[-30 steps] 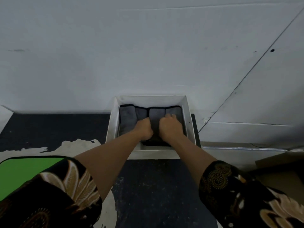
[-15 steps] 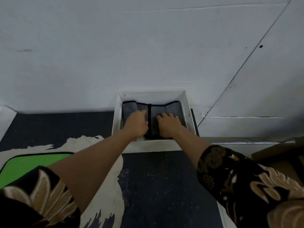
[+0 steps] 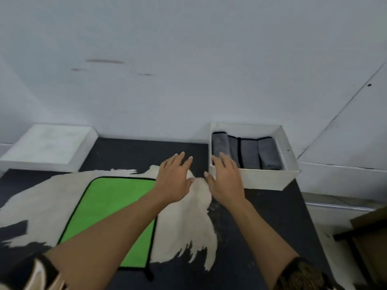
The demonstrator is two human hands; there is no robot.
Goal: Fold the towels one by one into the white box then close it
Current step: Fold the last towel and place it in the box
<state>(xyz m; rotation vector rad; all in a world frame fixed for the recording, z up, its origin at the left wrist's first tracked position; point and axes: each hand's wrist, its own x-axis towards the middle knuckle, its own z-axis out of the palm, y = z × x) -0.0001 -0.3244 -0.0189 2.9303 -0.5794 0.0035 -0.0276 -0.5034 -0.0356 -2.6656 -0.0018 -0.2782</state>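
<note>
Left hand (image 3: 176, 181) and right hand (image 3: 227, 182) spread flat, holding nothing, side by side between green towel (image 3: 109, 216) and white box (image 3: 268, 180) of grey towels (image 3: 249, 153).

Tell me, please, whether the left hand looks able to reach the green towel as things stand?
Probably yes: the left hand is open and empty just past the far right corner of the green towel, which lies flat on the table with nothing lying on it.

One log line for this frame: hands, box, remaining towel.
left hand: open, empty, over table | right hand: open, empty, by white box | white box: uncovered, gray folded towels inside | green towel: flat, unfolded
</note>
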